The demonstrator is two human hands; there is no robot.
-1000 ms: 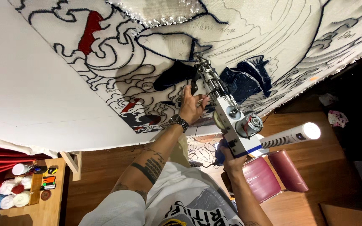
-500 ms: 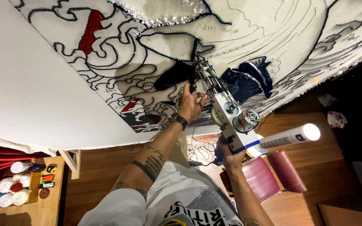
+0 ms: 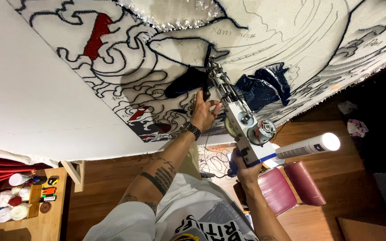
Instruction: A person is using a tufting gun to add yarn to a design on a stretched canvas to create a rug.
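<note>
Against a stretched cloth (image 3: 112,89) drawn with dark wave outlines, a tufting gun (image 3: 242,122) presses its tip beside a navy tufted patch. Right hand (image 3: 245,167) grips the gun's blue handle, fingers wrapped tight; left hand (image 3: 203,114) steadies the front, fingers curled on it. Yarn cones (image 3: 10,207) sit on a bench (image 3: 45,223) at lower left.

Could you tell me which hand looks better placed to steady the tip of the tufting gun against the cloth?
Probably the left hand: it sits up by the tufting gun's front, near the cloth. The right hand grips the rear handle.
</note>
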